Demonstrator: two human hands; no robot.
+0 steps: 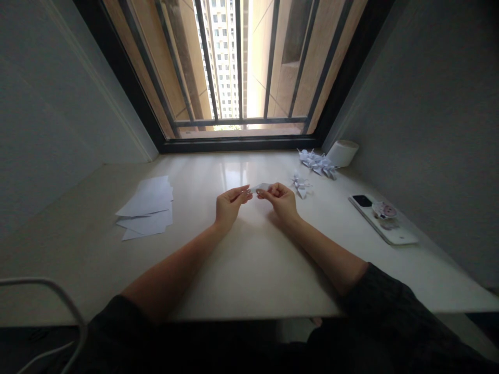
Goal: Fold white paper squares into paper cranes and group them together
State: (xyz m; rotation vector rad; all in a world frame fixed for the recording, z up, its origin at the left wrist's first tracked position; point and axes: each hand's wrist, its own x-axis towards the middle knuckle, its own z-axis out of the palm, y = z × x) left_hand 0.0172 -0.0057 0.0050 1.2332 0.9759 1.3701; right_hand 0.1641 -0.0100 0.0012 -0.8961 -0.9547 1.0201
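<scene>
Between my two hands, a small folded piece of white paper point(260, 187) is held up over the pale ledge. My left hand point(233, 203) pinches its left end with thumb and fingertips. On its other end, my right hand point(281, 199) grips with the thumb in front and the fingers curled behind. The fingertips cover part of the paper, so its full shape is hidden. Just right of my right hand lie some folded white paper figures point(300, 185), with pointed tips.
Loose white paper sheets point(146, 200) overlap on the left. A heap of folded paper figures point(317, 162) lies by a white roll point(343, 153) at the back right. A phone point(384, 221) rests near the right wall. A white cable point(74, 301) loops at lower left, and a barred window point(239, 139) stands behind.
</scene>
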